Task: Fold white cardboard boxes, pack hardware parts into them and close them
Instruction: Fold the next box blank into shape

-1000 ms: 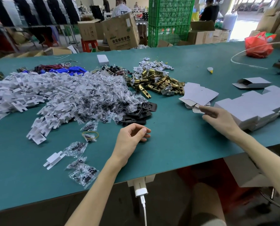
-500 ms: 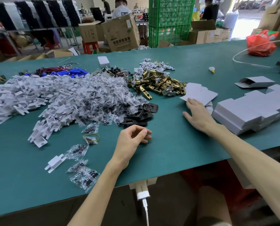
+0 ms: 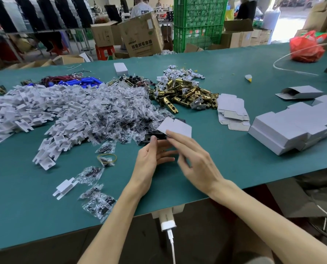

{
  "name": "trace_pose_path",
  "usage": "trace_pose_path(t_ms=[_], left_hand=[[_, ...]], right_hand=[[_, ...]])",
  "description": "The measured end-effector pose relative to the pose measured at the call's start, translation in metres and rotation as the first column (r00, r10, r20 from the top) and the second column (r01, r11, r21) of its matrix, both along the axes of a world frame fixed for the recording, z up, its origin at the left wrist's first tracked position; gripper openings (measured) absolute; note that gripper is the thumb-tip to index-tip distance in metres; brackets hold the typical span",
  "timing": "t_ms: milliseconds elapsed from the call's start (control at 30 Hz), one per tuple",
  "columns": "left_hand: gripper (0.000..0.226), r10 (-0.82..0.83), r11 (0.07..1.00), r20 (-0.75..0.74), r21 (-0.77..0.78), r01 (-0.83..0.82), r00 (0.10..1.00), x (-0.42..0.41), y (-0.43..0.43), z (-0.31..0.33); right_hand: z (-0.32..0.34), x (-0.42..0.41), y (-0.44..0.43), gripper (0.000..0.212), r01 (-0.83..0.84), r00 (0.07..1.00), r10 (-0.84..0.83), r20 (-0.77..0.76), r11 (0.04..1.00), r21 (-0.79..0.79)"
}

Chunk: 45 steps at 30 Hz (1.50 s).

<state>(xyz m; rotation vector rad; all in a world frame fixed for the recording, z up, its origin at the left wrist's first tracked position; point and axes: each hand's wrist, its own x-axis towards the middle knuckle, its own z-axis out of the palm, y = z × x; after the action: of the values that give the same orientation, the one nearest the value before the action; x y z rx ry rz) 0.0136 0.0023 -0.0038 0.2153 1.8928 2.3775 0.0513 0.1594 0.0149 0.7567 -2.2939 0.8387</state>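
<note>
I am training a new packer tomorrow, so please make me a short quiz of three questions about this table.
1. True or false: the right hand holds a flat white card.
2. Where does the brass parts pile lie? A: in the green crates. B: between the clear bags and the loose cards. C: on the floor.
3. Fill in: the plastic bag at the far right is ___.
Key: 1 true; 2 B; 3 red.
</note>
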Motion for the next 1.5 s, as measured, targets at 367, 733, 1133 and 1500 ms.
trace_pose_path(t_ms=[367, 733, 1133, 1500], left_hand=[[0.083, -0.288, 0.927, 0.179, 0.3, 0.227, 0.941, 0.006, -0.018, 0.007], [0.085, -0.212, 0.855, 0.223, 0.513, 0.07, 0.951, 0.006, -0.025, 0.02], [0.084, -0.191, 0.91, 0.258, 0.408, 0.073, 0.947, 0.005, -0.026, 0.022], [0.084, -0.139, 0.949, 0.166, 0.305, 0.084, 0.976, 0.007, -0.024, 0.021]], right_hand=[[-0.007, 0.023, -0.038, 0.046, -0.21, 0.974, 0.207, -0.096, 0.977, -0.021], [-0.014, 0.019, -0.031, 0.031, -0.153, 0.988, 0.147, -0.054, 0.982, -0.114], [-0.015, 0.011, -0.031, 0.021, -0.017, 0.994, 0.041, 0.102, 0.973, -0.228], [-0.012, 0.002, -0.024, 0.045, 0.131, 0.885, 0.124, 0.449, 0.859, -0.495]])
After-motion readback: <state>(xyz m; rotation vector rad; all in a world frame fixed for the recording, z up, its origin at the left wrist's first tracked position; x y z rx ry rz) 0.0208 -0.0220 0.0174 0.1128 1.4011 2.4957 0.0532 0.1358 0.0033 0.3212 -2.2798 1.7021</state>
